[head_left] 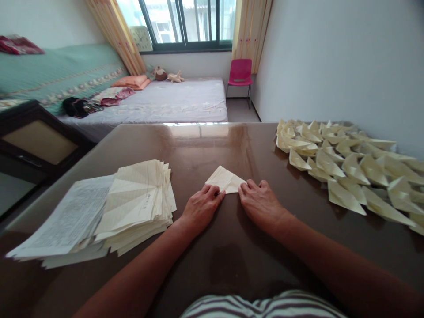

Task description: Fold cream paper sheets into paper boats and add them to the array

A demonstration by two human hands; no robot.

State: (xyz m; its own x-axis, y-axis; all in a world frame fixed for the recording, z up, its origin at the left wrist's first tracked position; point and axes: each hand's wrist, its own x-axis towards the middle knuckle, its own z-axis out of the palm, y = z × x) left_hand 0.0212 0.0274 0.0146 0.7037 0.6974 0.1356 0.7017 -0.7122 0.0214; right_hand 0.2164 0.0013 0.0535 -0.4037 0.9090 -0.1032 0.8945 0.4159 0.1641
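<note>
A small cream sheet of folded paper (222, 177), roughly triangular with its peak pointing away from me, lies on the brown table in front of me. The fingers of my left hand (203, 204) are bent together on its lower left corner. My right hand (260, 201) has its fingers closed at the lower right corner. Both hands rest low on the tabletop, and the finger pads are hidden beneath the knuckles.
To the left sit a pile of creased cream sheets (135, 198) and printed white pages (71, 216). Many folded paper boats (331, 163) crowd the right side of the glossy table (212, 260). Beyond its far edge are a bed (185, 101) and a pink chair (240, 72).
</note>
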